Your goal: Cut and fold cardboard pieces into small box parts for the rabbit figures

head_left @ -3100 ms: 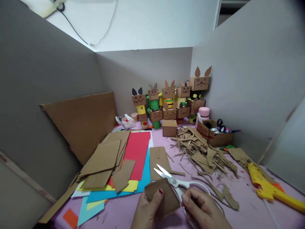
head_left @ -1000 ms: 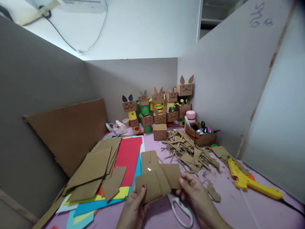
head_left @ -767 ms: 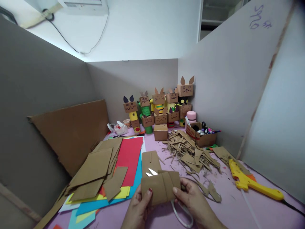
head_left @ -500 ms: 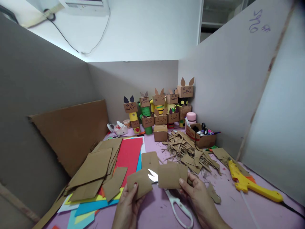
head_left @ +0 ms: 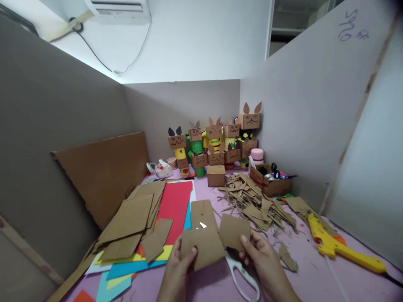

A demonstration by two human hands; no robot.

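Note:
My left hand (head_left: 181, 266) grips a squarish brown cardboard piece (head_left: 203, 248), thumb on its face. A second, smaller-looking cardboard piece (head_left: 234, 230) is pinched at its right edge by my right hand (head_left: 260, 256). The two pieces are held side by side, their near edges close together. Beneath them on the pink tabletop lie white-handled scissors (head_left: 242, 274), their blades mostly hidden by the cardboard. Just beyond the held pieces rests another cardboard piece (head_left: 203, 212) with a slit-like mark.
Stacked cardboard sheets (head_left: 129, 218) and coloured paper (head_left: 176, 205) lie left. Cardboard scraps (head_left: 247, 195) pile up at right, near a box of pens (head_left: 272, 184). A yellow glue gun (head_left: 343, 247) lies far right. Cardboard animal figures (head_left: 215, 138) stand at the back.
The left piece has come up and right, nearer the camera, and now covers more of the scissors. The right piece has turned and tilted. The whole view has shifted slightly.

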